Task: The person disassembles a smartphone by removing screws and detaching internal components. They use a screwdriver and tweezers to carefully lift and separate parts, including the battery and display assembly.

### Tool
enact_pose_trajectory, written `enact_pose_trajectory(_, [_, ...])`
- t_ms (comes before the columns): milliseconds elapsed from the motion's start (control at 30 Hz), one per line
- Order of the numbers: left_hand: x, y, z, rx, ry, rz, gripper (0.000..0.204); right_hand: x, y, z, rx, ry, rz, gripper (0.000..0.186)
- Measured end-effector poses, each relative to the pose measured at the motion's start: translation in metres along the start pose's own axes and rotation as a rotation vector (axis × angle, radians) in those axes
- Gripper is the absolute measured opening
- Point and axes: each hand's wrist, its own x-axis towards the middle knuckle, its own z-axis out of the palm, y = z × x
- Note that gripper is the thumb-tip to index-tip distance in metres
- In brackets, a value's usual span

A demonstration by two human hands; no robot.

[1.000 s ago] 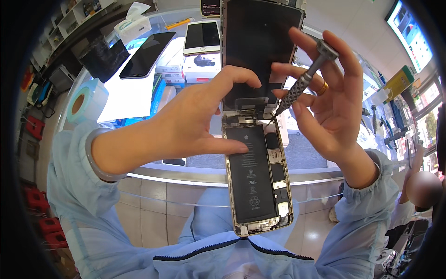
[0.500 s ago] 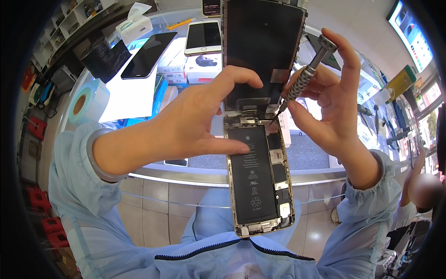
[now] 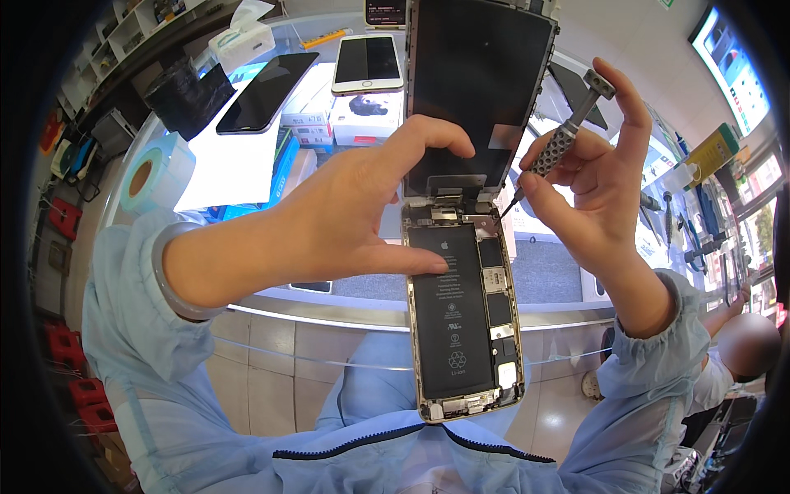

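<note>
An opened smartphone (image 3: 453,321) stands upright before me, its black battery and circuit parts bare. Its dark screen panel (image 3: 481,82) is folded up beyond the top end. My left hand (image 3: 354,198) grips the phone at its left side, thumb lying on the battery and index finger bent against the screen panel. Some of its other fingers are hidden behind. Between thumb and fingers, my right hand (image 3: 597,181) holds a grey screwdriver (image 3: 553,150) with a knurled handle, forefinger raised near its cap. The driver's thin tip points down at the phone's upper right corner.
On the glass-topped counter (image 3: 551,267) beyond lie a black phone (image 3: 267,93), a white-framed phone (image 3: 368,62) on boxes, a tape roll (image 3: 156,173) and a tissue pack (image 3: 241,39). A yellow-green bottle (image 3: 712,152) stands at right. Another person (image 3: 724,354) is at the far right.
The phone and screen panel sit slightly farther right in view. The screwdriver has shifted right, its tip now nearer the phone's right edge. Both hands keep their grips.
</note>
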Motion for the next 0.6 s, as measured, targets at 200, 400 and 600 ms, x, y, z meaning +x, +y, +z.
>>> enact_pose_trajectory(200, [0.0014, -0.0008, 0.0003, -0.004, -0.006, 0.002, 0.076, -0.0004, -0.0013, -0.0001, -0.035, 0.004, 0.038, 0.09])
enact_pose_trajectory(400, [0.0007, -0.0007, 0.0005, 0.0, -0.008, -0.01, 0.076, -0.0005, 0.0004, 0.0005, -0.029, 0.014, 0.021, 0.089])
enact_pose_trajectory(600, [0.0008, -0.0008, 0.0004, 0.008, -0.008, -0.007, 0.077, -0.0004, 0.0, -0.0006, -0.037, 0.0, 0.019, 0.089])
